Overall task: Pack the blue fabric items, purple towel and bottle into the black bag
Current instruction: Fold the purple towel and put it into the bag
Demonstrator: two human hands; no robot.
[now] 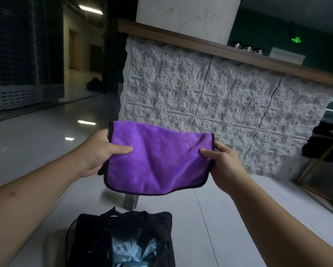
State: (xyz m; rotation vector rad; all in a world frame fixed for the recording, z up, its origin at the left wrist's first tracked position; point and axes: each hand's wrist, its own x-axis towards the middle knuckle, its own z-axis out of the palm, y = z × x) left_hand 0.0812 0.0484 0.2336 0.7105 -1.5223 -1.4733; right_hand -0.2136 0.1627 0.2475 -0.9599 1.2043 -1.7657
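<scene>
Purple towel (160,160): I hold it up in front of me, spread flat between my two hands, above the floor and above the bag. It looks folded over, with a black trim along the sides and the sagging bottom edge.
Left hand (99,151): I pinch the towel's left edge, thumb lying across its front face and fingers tucked behind it.
Right hand (222,160): I pinch the right edge the same way, thumb on the front, fingers curled behind the trim.
Black bag (121,237): on the pale floor (210,218) below my hands, its top open toward me.
Blue fabric items (131,251): pale blue cloth already lies crumpled inside the open bag.
Bottle (131,202): stands upright on the floor just beyond the bag, its upper part hidden behind the hanging towel; apart from both hands.
Backdrop: a rough grey stone-faced counter (210,93) with a wooden top edge rises behind the towel.
</scene>
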